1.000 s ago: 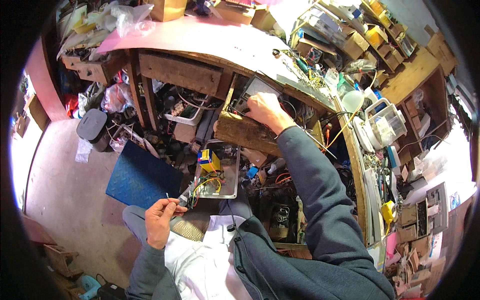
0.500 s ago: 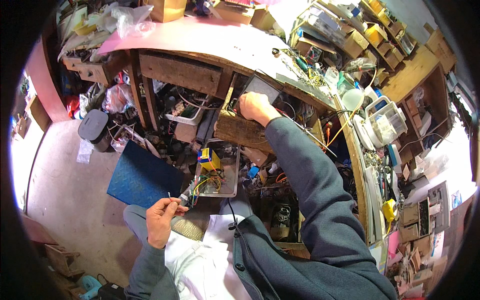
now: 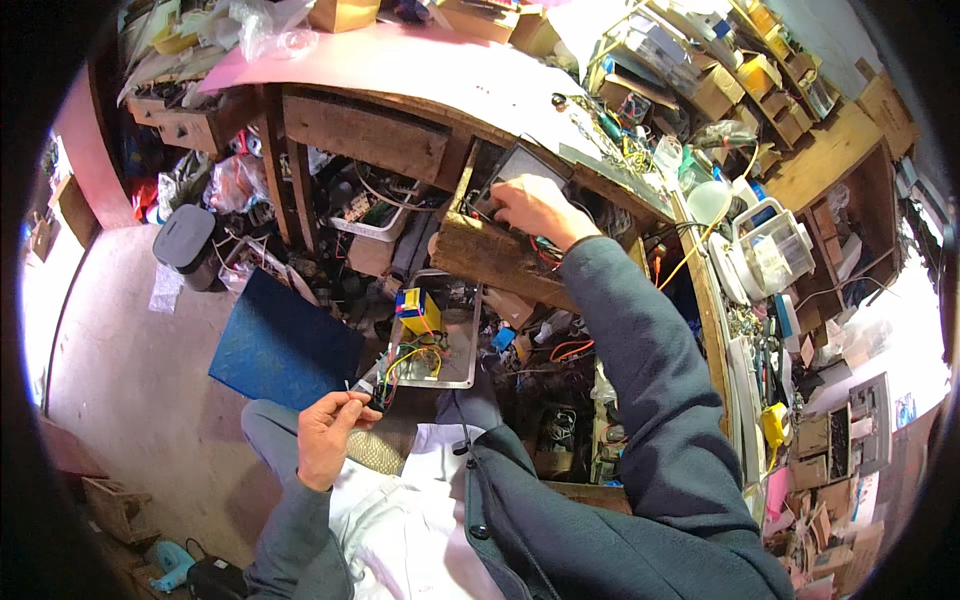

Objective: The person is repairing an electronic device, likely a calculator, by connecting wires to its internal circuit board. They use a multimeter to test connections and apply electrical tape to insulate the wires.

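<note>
My left hand [image 3: 332, 430] is closed, pinching a small wired part [image 3: 365, 390] at the near edge of a metal tray [image 3: 461, 350]. In that tray stand a yellow-and-blue battery-like block [image 3: 418, 312] and a tangle of red, yellow and green wires [image 3: 415, 360]. My right hand [image 3: 540, 210] reaches into an open wooden drawer [image 3: 480, 255], its fingers curled beside a grey metal-framed panel [image 3: 530, 160]; what they hold is hidden. Coloured wires [image 3: 545, 250] show below that wrist.
A blue board [image 3: 280, 340] leans left of the tray; a grey bin [image 3: 183, 240] stands behind it. The pink-topped bench [image 3: 380, 55] spans the back. Clutter fills the space under it. Shelves of boxes [image 3: 730, 80] and a plastic container [image 3: 775, 255] are at right.
My right hand has shifted a little rightward in the drawer, and coloured wires now show below it. My left hand keeps its pinch. The whole view has moved slightly.
</note>
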### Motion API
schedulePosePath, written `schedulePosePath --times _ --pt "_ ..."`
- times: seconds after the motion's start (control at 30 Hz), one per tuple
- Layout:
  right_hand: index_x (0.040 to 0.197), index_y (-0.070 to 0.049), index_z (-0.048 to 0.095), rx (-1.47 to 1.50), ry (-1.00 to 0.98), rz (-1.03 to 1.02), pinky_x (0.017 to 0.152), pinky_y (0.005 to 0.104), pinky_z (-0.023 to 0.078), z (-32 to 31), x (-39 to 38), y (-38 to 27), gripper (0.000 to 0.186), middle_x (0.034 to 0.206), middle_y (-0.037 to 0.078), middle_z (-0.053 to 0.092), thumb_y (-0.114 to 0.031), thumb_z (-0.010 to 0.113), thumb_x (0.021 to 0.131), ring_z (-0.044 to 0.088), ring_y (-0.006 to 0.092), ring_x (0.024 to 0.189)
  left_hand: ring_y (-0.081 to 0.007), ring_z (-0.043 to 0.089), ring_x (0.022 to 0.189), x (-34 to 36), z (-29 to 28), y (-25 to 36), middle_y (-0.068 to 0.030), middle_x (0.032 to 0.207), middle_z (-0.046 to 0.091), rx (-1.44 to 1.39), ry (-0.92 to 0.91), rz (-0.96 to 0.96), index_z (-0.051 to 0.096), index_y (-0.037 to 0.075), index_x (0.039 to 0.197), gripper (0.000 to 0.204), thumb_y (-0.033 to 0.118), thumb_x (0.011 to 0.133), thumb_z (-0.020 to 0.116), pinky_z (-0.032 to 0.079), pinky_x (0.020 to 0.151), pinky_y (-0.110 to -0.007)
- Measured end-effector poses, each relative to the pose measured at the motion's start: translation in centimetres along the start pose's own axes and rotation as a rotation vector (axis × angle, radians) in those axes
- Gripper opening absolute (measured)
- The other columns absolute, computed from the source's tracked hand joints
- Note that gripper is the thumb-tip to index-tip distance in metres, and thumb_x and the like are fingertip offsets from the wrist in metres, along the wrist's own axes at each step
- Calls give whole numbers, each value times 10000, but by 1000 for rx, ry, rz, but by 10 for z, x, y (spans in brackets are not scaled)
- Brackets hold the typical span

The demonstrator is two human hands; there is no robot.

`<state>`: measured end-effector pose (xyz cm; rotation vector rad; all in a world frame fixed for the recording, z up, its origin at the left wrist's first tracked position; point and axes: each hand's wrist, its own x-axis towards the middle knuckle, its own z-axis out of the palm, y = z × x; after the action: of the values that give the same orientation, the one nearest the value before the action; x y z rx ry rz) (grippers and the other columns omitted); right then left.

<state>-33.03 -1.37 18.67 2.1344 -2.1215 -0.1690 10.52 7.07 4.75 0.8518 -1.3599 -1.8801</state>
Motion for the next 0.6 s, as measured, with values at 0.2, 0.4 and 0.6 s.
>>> schedulePosePath --times 0.2,0.4,0.6 --pt "964 -100 688 -181 21 -362 703 474 564 1 9 8 153 818 164 712 -146 690 818 718 357 829 -167 715 854 4 0 -1 -133 931 747 -37 -3 5 672 -54 1099 212 110 1040 552 572 796 -291" --pt "895 -86 699 -180 14 -413 682 467 575 13 13 13 88 797 161 709 -120 630 853 725 353 820 -168 715 851 1 -1 -3 -136 931 747 7 22 -15 671 -56 1097 211 108 1038 553 573 795 -290" --pt "877 -50 706 -151 -68 -284 709 472 578 11 13 6 109 818 185 709 -76 617 820 719 375 819 -203 733 857 -2 -3 -9 -133 908 741 5 38 -15 662 -38 1075 197 120 1040 550 592 794 -317"
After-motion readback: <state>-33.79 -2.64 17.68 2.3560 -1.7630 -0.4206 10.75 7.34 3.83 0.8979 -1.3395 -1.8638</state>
